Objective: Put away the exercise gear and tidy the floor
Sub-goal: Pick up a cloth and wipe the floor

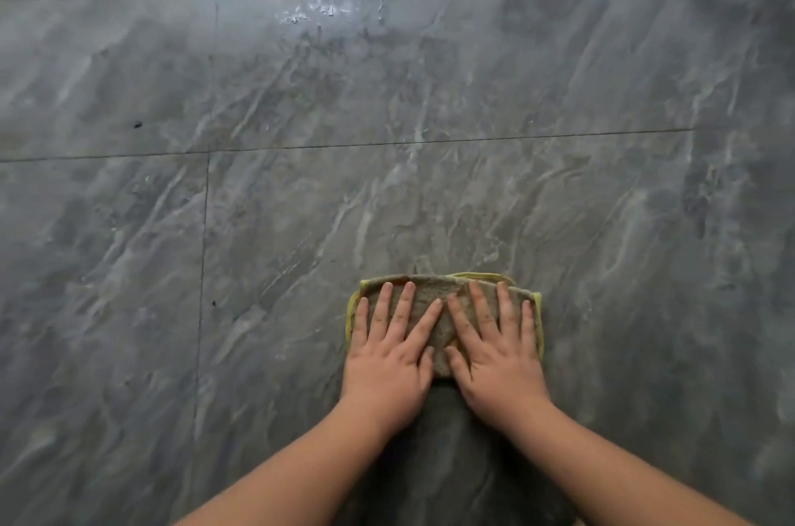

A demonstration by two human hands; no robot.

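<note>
Grey-brown cloth (pixel 445 302), yellow-edged, flat on marble floor (pixel 301 203); left hand (pixel 393 358) and right hand (pixel 494 353) pressed on it, fingers splayed, gripping nothing.

Soft daylight, window glare on floor (pixel 301 117)

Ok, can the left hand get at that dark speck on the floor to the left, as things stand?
Probably yes. The left hand lies flat on the cloth, holding nothing, and only bare floor lies between it and the speck. It looks like a sideways stretch, though.
</note>
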